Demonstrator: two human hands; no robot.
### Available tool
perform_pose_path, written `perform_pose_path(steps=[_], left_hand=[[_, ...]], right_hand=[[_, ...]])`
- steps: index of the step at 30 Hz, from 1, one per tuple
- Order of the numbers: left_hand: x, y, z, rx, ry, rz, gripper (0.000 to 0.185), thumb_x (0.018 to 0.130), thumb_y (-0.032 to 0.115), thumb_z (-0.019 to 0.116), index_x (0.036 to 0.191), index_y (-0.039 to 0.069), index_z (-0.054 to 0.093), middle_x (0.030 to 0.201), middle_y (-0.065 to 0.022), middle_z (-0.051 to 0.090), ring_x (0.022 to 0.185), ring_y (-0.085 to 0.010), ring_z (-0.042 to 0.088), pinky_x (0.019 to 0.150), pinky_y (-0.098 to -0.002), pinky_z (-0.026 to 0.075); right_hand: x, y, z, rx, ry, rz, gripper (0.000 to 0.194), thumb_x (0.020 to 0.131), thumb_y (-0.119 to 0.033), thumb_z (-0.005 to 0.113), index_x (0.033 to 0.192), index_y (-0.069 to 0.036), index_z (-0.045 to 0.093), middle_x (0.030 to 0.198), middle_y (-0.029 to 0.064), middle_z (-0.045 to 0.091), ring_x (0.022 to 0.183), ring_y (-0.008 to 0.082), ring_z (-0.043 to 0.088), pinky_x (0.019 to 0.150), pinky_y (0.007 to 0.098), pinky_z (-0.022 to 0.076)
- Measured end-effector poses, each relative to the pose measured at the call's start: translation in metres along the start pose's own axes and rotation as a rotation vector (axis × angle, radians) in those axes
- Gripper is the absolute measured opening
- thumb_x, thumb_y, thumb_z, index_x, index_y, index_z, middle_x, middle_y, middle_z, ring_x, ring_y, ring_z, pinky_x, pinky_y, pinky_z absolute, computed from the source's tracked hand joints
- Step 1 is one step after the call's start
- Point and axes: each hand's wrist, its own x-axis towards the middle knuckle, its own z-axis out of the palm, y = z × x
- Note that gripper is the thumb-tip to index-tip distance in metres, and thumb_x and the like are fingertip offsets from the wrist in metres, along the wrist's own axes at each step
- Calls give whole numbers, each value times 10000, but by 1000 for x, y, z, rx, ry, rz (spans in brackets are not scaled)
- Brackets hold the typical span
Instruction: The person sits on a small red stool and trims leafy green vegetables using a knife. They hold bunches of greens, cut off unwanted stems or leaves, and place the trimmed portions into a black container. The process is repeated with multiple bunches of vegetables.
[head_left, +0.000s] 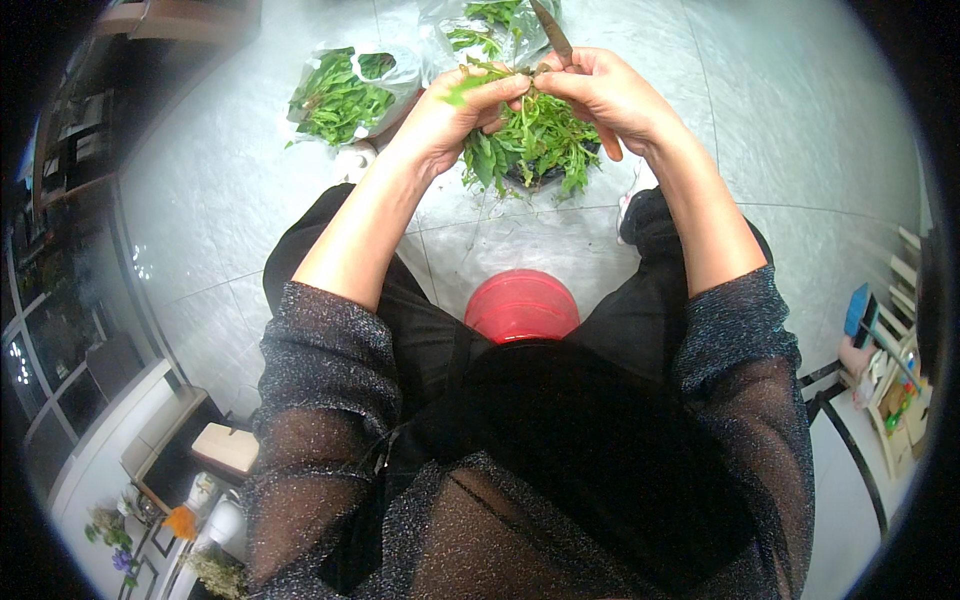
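Note:
My left hand (461, 112) is closed around some leafy green stems (480, 81). My right hand (619, 97) meets it at the thumbs and pinches at the stems. A knife with a brown-stained blade (553, 34) is also held in my right hand, its blade pointing up and away; the handle is hidden by the fingers. Just below both hands lies a heap of leafy greens (540, 139) on a black plastic bag (541, 177) on the floor. To the left stands a clear plastic bag (405, 82) full of greens (341, 101).
Beyond my hands, another clear plastic bag (529, 34) holds more greens (491, 11). A round red plastic object (521, 304), a stool or bucket, sits between my legs on the grey tiled floor (780, 142). A white rack (900, 409) with various items is at right.

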Motion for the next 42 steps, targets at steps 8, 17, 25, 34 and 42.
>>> perform_pose_path(steps=[8, 17, 25, 34, 42], left_hand=[[-1, 3, -6, -1, 11, 40, 190, 847, 240, 678, 924, 74, 631, 720, 43, 551, 595, -47, 414, 550, -203, 302], [5, 5, -27, -270, 219, 40, 146, 863, 176, 668, 888, 52, 596, 737, 0, 557, 513, -59, 356, 534, -226, 363], [4, 8, -35, -435, 195, 30, 161, 874, 165, 651, 937, 31, 587, 762, 6, 494, 507, -63, 334, 528, -231, 343], [2, 7, -29, -390, 134, -6, 213, 881, 193, 644, 981, 8, 608, 780, -2, 526, 504, -63, 333, 543, -228, 356], [1, 1, -26, -216, 140, -21, 199, 850, 172, 678, 950, 3, 648, 784, 6, 588, 504, -42, 348, 536, -220, 369]], right_hand=[[4, 0, -8, 246, -186, 47, 116, 884, -169, 598, 884, -59, 561, 584, -95, 382, 466, 3, 296, 428, 168, 241], [-15, -28, -49, 461, -383, -184, 209, 882, -195, 606, 884, -21, 490, 617, -89, 353, 448, -13, 263, 450, 163, 240], [-20, -33, -67, 184, -130, -185, 240, 879, -270, 613, 912, -49, 526, 589, -87, 347, 448, -4, 273, 392, 154, 248], [-2, -4, -50, -444, 175, -106, 232, 850, -230, 639, 982, -39, 627, 659, -68, 472, 583, 40, 424, 478, 214, 366], [11, 13, -41, -644, 235, -285, 178, 848, -166, 642, 942, -17, 629, 716, -23, 560, 668, 49, 489, 616, 224, 422]])
